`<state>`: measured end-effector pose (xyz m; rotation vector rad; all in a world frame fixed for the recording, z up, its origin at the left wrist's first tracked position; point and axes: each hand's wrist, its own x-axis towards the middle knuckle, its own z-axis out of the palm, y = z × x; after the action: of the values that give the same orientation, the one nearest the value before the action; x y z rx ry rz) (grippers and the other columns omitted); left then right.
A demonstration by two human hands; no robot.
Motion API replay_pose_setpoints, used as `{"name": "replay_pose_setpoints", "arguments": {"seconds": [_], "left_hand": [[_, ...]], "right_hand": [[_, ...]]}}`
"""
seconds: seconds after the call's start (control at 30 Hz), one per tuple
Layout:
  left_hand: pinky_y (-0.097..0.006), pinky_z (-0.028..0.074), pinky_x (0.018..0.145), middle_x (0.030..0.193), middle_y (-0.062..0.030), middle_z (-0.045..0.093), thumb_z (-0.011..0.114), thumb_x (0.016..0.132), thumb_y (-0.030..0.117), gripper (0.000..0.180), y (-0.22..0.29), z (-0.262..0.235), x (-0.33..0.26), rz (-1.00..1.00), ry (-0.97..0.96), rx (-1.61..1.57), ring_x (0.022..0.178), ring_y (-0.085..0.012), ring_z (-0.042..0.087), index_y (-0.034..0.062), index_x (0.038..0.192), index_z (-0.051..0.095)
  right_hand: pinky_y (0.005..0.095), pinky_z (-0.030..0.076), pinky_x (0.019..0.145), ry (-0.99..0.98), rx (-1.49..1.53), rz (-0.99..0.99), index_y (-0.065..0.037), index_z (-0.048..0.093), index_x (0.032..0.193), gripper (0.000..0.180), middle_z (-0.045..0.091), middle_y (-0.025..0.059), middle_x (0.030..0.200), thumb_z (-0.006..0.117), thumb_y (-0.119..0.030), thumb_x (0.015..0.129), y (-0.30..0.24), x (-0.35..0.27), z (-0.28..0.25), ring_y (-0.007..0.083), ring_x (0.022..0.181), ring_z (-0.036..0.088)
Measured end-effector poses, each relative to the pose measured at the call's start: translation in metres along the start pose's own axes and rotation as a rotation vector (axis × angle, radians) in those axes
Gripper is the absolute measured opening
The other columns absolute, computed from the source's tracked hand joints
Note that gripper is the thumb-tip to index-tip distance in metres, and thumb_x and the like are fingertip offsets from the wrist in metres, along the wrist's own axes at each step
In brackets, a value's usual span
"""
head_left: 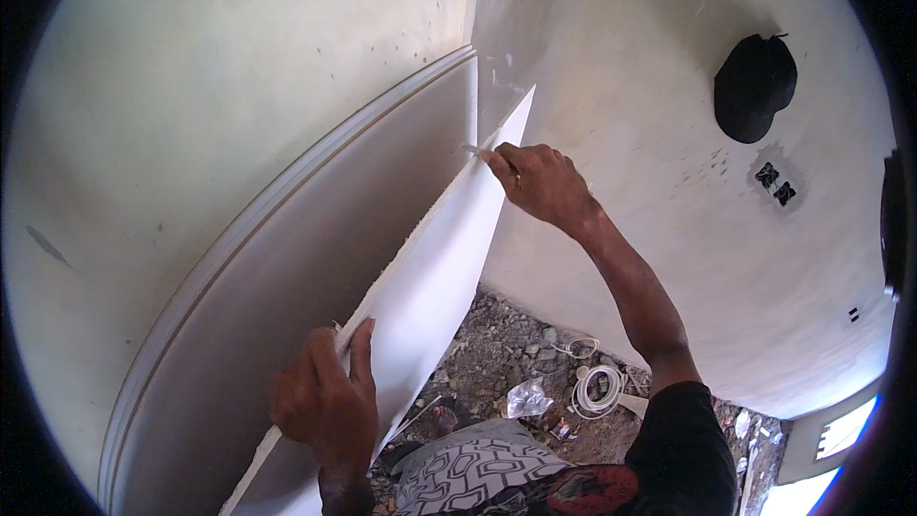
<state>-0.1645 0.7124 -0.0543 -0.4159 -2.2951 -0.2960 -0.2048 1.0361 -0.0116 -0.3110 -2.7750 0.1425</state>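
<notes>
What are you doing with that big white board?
A person is handling a white panel that stands on edge in a room corner, in front of larger boards leaning on the wall. The left hand grips the panel's near edge. The right hand is at its top edge, holding a small thin tool there; what kind is unclear. On the rubble floor lie a coil of white cable and crumpled plastic.

Rough grey rubble floor (497,349), strewn with stones and debris, runs into the wall corner. On it: a coil of white cable (599,389) near the wall, a looser white cord loop (576,348) just beyond it, and a crumpled clear plastic wrapper (526,398) beside the coil.
</notes>
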Motion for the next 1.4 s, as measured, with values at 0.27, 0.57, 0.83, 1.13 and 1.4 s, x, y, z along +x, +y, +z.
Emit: {"name": "replay_pose_setpoints", "arguments": {"seconds": [0.27,0.57,0.83,1.13,1.4], "left_hand": [[-0.033,0.039,0.054,0.071,-0.0009,0.064,0.079,0.083,0.041,0.035,0.000,-0.005,0.001,0.058,0.013,-0.046,0.062,-0.0153,0.063,0.0113,0.087,0.060],[-0.032,0.037,0.054,0.072,-0.0007,0.064,0.080,0.082,0.039,0.035,0.003,-0.006,-0.002,0.055,0.021,-0.075,0.063,-0.0137,0.063,0.0110,0.088,0.061],[-0.033,0.037,0.054,0.074,-0.0014,0.066,0.081,0.082,0.038,0.034,0.002,-0.006,-0.002,0.049,-0.010,-0.057,0.064,-0.0143,0.064,0.0103,0.088,0.062],[-0.033,0.037,0.054,0.071,-0.0009,0.063,0.080,0.082,0.038,0.034,0.002,-0.005,0.000,0.068,0.009,-0.039,0.062,-0.0138,0.062,0.0097,0.088,0.063],[-0.032,0.037,0.054,0.072,-0.0003,0.063,0.080,0.083,0.040,0.035,0.000,-0.005,-0.003,0.063,-0.004,-0.033,0.064,-0.0137,0.062,0.0099,0.088,0.062]], "right_hand": [[0.0482,0.055,0.060,0.061,-0.088,-0.123,-0.005,0.069,0.094,0.032,0.067,0.0163,0.071,0.055,-0.034,0.101,0.007,0.002,0.007,0.0337,0.063,0.068],[0.0492,0.055,0.065,0.069,-0.161,-0.008,-0.007,0.069,0.095,0.032,0.067,0.0188,0.072,0.053,-0.034,0.102,0.028,0.010,-0.001,0.0374,0.068,0.068],[0.0516,0.055,0.068,0.045,-0.132,0.053,-0.005,0.067,0.093,0.037,0.068,0.0203,0.074,0.050,-0.036,0.103,0.032,0.021,-0.002,0.0410,0.070,0.067],[0.0419,0.049,0.053,0.043,0.247,0.062,-0.006,0.061,0.099,0.042,0.062,0.0136,0.069,0.044,-0.044,0.106,0.051,0.027,-0.008,0.0260,0.053,0.059],[0.0254,0.033,0.043,-0.183,0.848,0.229,-0.009,0.047,0.087,0.036,0.045,-0.0015,0.063,0.042,-0.038,0.107,0.050,0.035,-0.017,0.0060,0.050,0.040]]}}
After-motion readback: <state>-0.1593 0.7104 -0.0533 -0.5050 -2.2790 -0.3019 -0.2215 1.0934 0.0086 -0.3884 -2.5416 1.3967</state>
